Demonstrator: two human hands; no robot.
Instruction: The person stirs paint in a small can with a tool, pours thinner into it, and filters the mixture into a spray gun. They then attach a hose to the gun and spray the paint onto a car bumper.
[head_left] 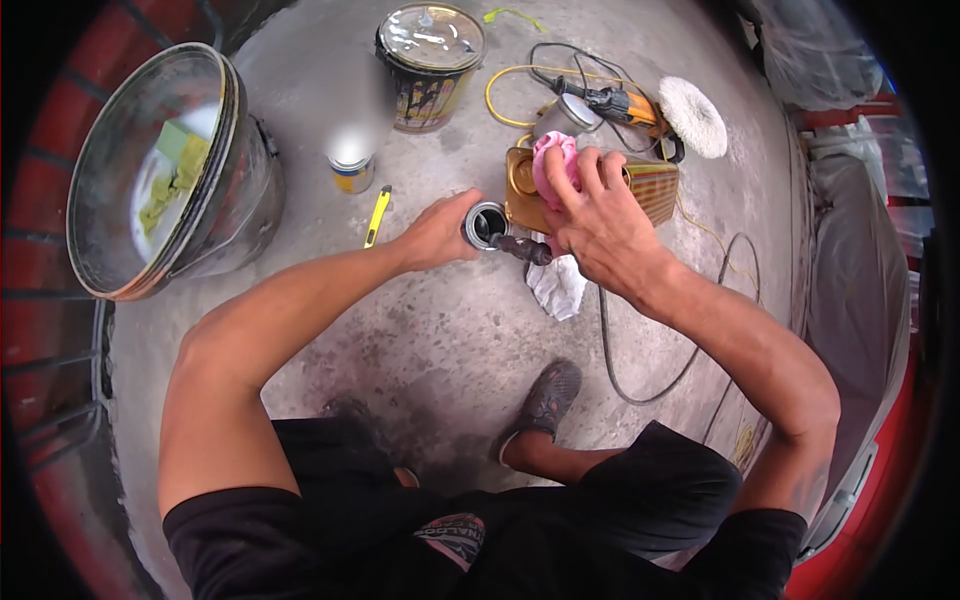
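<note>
My left hand (pixel 445 228) is wrapped round the side of a small open can (pixel 486 224) with dark contents. A dark-coated tool or brush (pixel 524 249) leans from the can's mouth toward the right. My right hand (pixel 603 215) has its fingers bent over a pink cloth (pixel 555 172), which lies against the top of a gold rectangular tin (pixel 650 192). That tin is tilted on its side, and my palm hides part of it. Just below my right hand a white cloth (pixel 557 288) rests on the floor.
A large bucket (pixel 245 215) stands at left, a lidded dark bucket (pixel 430 95) at the top. Near them are a small can (pixel 351 176) and a yellow cutter (pixel 378 216). An orange polisher (pixel 635 108) with cables lies at upper right, beside a grey can (pixel 568 118).
</note>
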